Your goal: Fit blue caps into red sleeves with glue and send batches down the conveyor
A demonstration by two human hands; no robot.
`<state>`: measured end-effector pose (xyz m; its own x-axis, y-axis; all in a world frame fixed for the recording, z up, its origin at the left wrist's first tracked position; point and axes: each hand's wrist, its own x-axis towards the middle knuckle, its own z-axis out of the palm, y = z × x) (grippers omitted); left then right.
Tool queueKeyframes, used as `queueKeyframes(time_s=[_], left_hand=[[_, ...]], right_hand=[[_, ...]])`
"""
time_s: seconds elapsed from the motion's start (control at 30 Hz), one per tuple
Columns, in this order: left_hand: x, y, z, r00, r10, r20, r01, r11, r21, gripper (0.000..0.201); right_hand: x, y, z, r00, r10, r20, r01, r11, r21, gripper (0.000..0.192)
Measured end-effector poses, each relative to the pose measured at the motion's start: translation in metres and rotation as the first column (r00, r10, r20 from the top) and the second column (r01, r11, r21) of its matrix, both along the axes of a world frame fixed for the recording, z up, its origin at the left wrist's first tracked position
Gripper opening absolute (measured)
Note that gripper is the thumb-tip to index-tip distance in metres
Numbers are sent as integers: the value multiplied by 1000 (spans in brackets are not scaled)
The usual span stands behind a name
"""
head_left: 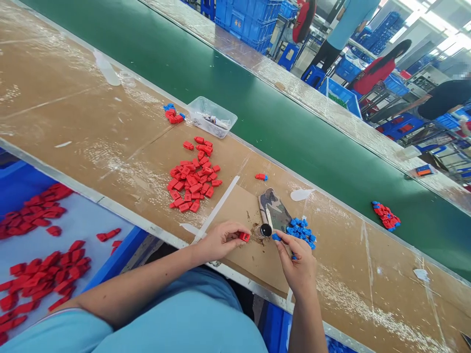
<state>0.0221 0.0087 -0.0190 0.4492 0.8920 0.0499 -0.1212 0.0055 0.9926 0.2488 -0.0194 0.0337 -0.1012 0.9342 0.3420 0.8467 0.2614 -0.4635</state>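
Item: small red plastic clip (pixel 244 237), light and stiff, pinched in the left hand (pixel 221 240) grip over the bench (pixel 110 127) near its front edge, right hand (pixel 298 260) pinching what seems a blue piece (pixel 276 237); open bench lies rightward.

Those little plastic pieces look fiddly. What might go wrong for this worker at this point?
The left hand pinches one small red piece and the right hand a tiny blue piece, both by the fingertips, so either could slip. The small black-capped pot stands right between the hands and might be knocked over. The blue pile lies loose beside the right hand and could scatter.
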Motion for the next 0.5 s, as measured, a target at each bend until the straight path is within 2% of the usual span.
queueKeyframes(time_s=[0.13, 0.2, 0.3, 0.5], left_hand=[[6, -7, -2, 995, -9, 95, 20, 993, -118, 23], [7, -11, -3, 996, -6, 91, 16, 993, -119, 21], [7, -14, -4, 999, -5, 40, 7, 999, -48, 16], [3, -11, -2, 996, 25, -87, -14, 991, 132, 14]], right_hand=[[-15, -11, 7, 984, -7, -176, -6, 997, -72, 19], [-26, -16, 7, 970, 13, -241, -40, 993, -108, 18], [-39, -19, 3, 960, 90, -265, -130, 982, -138, 17], [-45, -22, -7, 954, 57, -293, -111, 979, -172, 16]])
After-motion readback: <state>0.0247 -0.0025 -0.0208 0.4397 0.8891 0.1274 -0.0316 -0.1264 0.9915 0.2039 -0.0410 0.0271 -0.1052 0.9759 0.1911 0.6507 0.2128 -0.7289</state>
